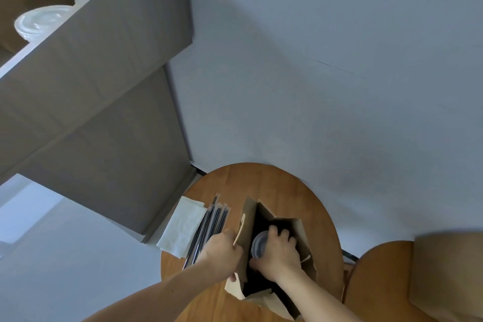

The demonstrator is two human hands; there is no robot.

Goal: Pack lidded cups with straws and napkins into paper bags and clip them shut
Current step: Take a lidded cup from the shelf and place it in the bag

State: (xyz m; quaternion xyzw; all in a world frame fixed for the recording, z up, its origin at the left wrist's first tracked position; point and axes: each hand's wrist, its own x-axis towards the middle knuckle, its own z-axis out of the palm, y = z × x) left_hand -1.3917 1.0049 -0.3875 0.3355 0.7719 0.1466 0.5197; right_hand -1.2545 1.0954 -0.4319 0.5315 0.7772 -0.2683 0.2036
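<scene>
A round wooden worktop (261, 180) with a warm, smooth grain is seen from above, set against a pale matte wall. On it stands an open brown paper bag (292, 227), its creased kraft walls spread apart around a dark interior. The right hand (281, 251) is reached into the mouth of the bag, its fingers (283, 236) curled around a lidded cup (258, 243), of which a round, greyish translucent lid is visible just inside the opening. The bag's left wall is gripped by the left hand (222, 251), the paper edge pinched between thumb and closed fingers and pulled outward. Just beside the bag, on the left, a bundle of long, thin dark straws (209, 225) in clear glossy wrappers is laid in parallel, partly overlapping a stack of white, softly crumpled napkins (183, 225) at the worktop's edge. A second rounded wooden surface (379, 277) is seen at the lower right. At upper left, a grey angular cabinet (104, 73) is seen, with clear plastic lids (39, 21) stacked in its open top.
</scene>
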